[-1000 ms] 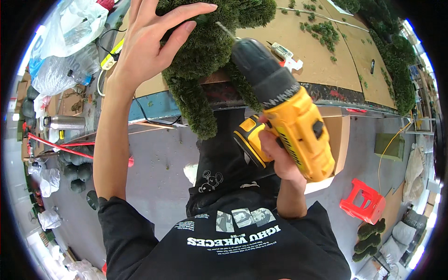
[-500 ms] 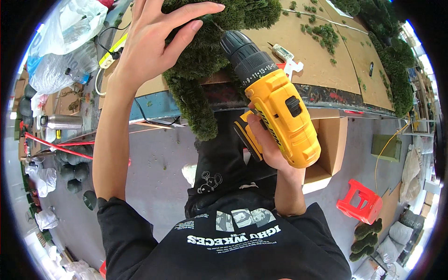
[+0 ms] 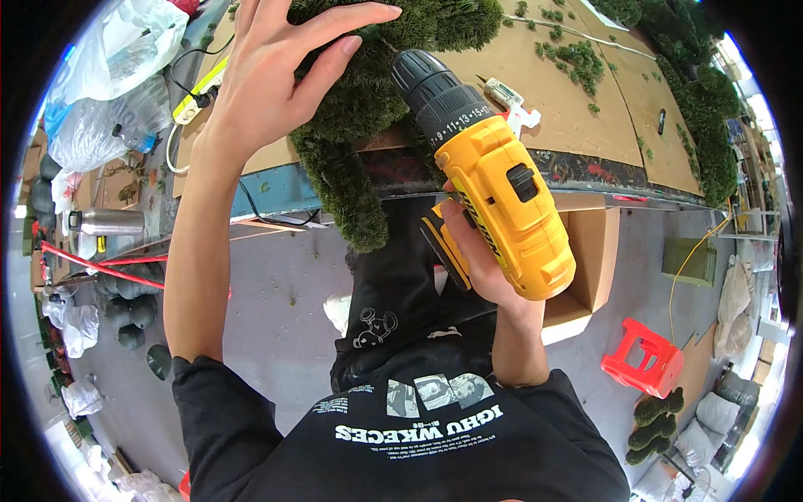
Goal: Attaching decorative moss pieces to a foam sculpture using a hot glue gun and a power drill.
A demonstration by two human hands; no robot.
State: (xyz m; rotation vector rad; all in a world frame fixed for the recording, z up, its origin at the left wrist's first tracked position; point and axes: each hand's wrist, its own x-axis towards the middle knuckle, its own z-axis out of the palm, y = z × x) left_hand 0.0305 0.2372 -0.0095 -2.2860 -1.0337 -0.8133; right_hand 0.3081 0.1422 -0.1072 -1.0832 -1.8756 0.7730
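Observation:
My right hand [image 3: 483, 266] is wrapped round the handle of a yellow and black cordless drill [image 3: 512, 205]. The drill's chuck points up and left, with a thin bit reaching the artificial green foliage piece [image 3: 351, 113]; the bit's tip cannot be made out. My left hand [image 3: 272, 79] rests over the left side of this foliage. Its thumb and one finger stretch out apart towards the bit, while its other fingertips run past the top of the picture. A long branch of the foliage hangs over the table's front edge.
On the cardboard-covered table [image 3: 619, 125] lie a small glue gun [image 3: 504, 94] and loose green sprigs [image 3: 581, 63]. An open cardboard box [image 3: 595, 259] stands below, and a red plastic stool [image 3: 642, 358] is at right. A power strip [image 3: 196, 102] and plastic bags [image 3: 109, 67] are at left.
The view has shifted slightly. The drill's front end sits a touch further left and up; both hands keep their hold and pose.

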